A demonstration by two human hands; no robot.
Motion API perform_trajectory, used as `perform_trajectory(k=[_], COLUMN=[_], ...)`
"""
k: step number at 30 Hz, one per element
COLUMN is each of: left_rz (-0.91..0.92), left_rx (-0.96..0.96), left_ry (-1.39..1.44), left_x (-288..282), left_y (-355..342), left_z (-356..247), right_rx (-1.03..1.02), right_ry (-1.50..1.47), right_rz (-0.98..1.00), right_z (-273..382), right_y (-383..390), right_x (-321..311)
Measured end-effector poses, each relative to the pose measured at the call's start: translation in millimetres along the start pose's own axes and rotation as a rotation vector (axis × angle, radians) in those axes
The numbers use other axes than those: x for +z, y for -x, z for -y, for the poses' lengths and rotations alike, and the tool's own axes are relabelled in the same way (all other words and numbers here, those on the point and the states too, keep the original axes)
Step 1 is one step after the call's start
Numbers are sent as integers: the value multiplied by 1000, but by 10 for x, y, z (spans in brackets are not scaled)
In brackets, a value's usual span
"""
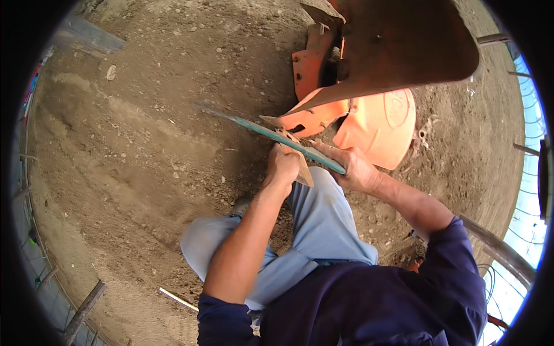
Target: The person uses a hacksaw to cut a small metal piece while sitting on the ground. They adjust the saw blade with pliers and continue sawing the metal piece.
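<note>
My left hand (281,167) is closed around a small flat orange metal piece (301,161), its worn lower end sticking out beside my knee. My right hand (355,170) grips the near end of a long, narrow teal bar-like tool (262,130). Its far end thins to a blurred grey tip; the exact kind cannot be made out. The tool crosses over the orange piece, close to or touching it. Just beyond both hands stands orange metal machinery (375,127) with a rounded plate and slotted brackets. A large dark rusty metal sheet (404,46) overhangs it.
Dry, stony soil (133,161) surrounds me. My bent knees (323,196) are under my hands. A wooden beam (86,37) lies far left, a post (83,311) stands near left, and a pole (499,248) is at right. A white strip (178,299) lies on the ground.
</note>
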State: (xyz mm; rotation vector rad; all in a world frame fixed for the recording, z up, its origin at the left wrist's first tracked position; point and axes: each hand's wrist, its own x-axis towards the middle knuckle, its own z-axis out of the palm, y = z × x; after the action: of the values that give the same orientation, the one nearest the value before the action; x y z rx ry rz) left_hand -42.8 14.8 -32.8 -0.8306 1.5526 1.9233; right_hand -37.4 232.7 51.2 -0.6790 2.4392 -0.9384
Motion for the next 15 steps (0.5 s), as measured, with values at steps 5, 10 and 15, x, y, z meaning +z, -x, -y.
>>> perform_trajectory(k=[5,10,15], left_rz=[-29,-12,21], left_rx=[-36,81,59], left_ry=[-9,-18,-66], left_x=[25,8,-12], left_y=[-13,36,159], left_z=[45,13,-73], right_rx=[233,93,64], right_ry=[73,44,93], right_rz=[155,90,68], right_z=[159,176,198], right_y=[539,595,-264], right_x=[-299,-404,68])
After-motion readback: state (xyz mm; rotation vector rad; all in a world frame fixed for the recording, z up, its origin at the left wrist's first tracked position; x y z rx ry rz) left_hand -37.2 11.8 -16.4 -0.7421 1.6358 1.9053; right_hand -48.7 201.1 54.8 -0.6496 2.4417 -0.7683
